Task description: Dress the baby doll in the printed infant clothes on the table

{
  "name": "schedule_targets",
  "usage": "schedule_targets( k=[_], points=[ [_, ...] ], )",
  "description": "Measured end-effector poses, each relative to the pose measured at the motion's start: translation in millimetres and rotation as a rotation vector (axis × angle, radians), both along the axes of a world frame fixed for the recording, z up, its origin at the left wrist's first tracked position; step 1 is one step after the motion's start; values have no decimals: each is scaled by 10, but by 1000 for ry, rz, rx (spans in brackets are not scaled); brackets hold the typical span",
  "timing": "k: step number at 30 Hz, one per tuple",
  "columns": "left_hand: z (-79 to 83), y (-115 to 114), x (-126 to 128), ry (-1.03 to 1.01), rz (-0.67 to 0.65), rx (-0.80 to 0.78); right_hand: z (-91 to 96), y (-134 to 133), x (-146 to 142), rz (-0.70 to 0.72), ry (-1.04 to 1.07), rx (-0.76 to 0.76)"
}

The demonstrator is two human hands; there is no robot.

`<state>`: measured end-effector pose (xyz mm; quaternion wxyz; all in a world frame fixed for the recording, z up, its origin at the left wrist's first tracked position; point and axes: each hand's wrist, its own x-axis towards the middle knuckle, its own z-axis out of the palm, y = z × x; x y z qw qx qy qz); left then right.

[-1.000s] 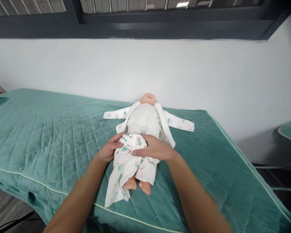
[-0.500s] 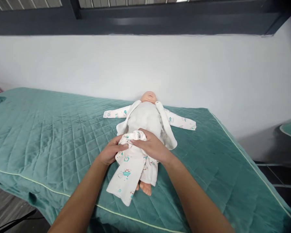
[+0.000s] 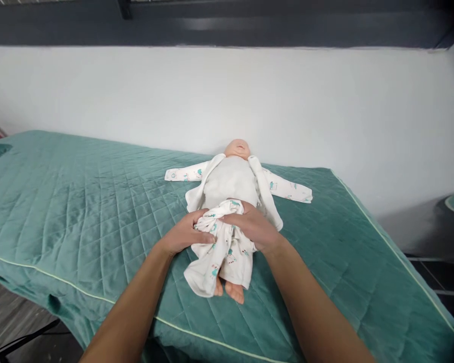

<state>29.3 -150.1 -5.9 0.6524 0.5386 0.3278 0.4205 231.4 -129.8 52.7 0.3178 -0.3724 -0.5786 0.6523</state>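
Note:
A baby doll (image 3: 237,148) lies on its back, head toward the wall, with its two feet (image 3: 234,292) showing toward me. Its printed white jacket (image 3: 293,191) hangs open at the front, sleeves spread to both sides, over a white cloth torso (image 3: 230,179). White baby trousers (image 3: 227,252) with a teal print cover the doll's legs and are bunched at the waist. My left hand (image 3: 187,233) grips the left side of the bunched waist, thumb on top. On the opposite side my right hand (image 3: 255,224) is closed on the waistband, its fingers partly hidden.
A green quilted cover (image 3: 98,212) with pale piping lies over the bed. Behind it stands a white wall (image 3: 227,96) below a dark frame (image 3: 227,27). The bed's front edge runs close to my forearms.
Both hands have gathered more of the trousers, and the left leg that hung loose is now shorter and more bunched. The view has shifted slightly.

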Motion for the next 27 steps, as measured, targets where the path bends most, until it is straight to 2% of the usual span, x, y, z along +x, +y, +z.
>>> schedule_targets(
  k=[3,7,10,14,17,20,23,27],
  points=[
    [32,-9,-10,2,-8,-47,46,-9,-12,23,-22,43],
    [117,-166,62,-109,166,-67,107,-58,-14,102,-75,110],
    [241,-403,195,-213,305,-136,107,-83,5,149,-113,120],
    [441,-781,402,-264,421,-342,81,-61,52,231,-210,113],
    [567,-1047,519,-266,453,-438,71,-28,75,295,-342,242],
    [644,-1287,603,-309,474,-462,57,-16,80,364,-442,365],
    [642,-1505,688,-342,531,-470,24,-23,82,408,-467,385],
    [488,-1733,804,-362,614,-497,-15,-45,88,457,-537,461]
  ],
)
